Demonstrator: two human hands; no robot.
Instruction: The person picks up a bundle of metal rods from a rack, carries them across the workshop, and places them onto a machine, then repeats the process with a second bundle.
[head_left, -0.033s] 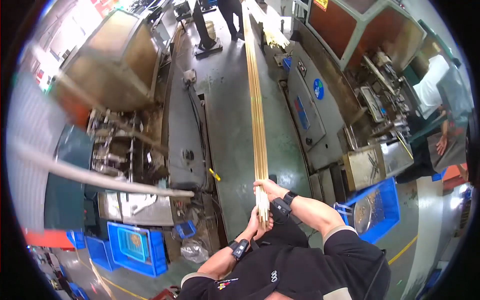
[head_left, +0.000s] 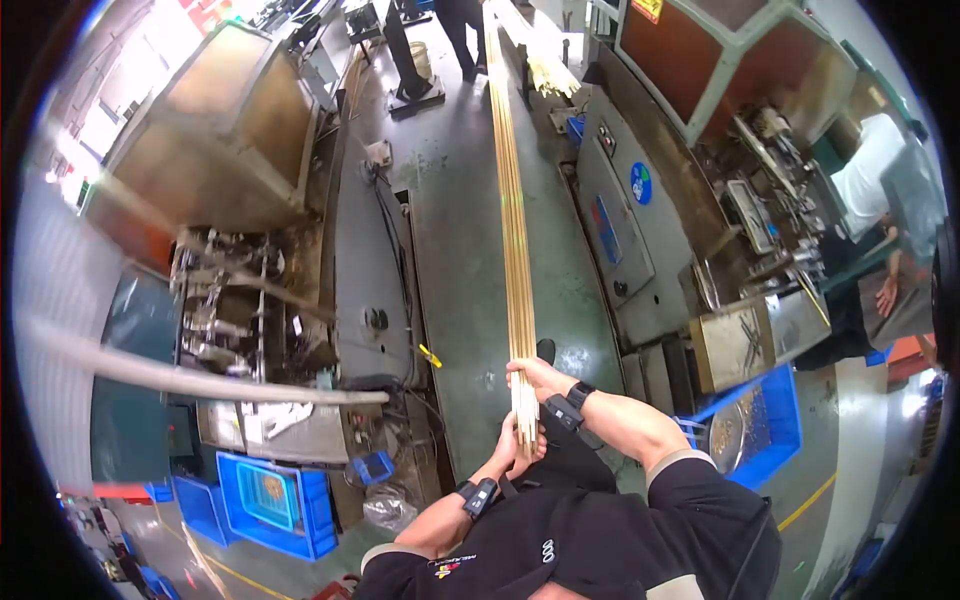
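Note:
A bundle of long, thin brass-coloured rods [head_left: 514, 230] runs from my hands far ahead along the aisle, its near ends uneven. My right hand [head_left: 540, 378] is wrapped round the bundle a short way up from those ends. Closer to my body, my left hand [head_left: 518, 445] cups the near ends, fingers closed about them. At the far end, a person in dark trousers [head_left: 462, 35] stands beside the rods. Whether that person holds them cannot be seen.
Machines line both sides, with a grey cabinet [head_left: 625, 205] on the right. Blue bins [head_left: 325, 500] stand at lower left, another blue bin [head_left: 785, 410] at lower right. A pale bar [head_left: 200, 378] juts in from the left. Another person [head_left: 870, 180] is at the right machine.
The view has shifted slightly, and more of my dark shoe shows beside the rods. Both hands keep the same hold on the bundle.

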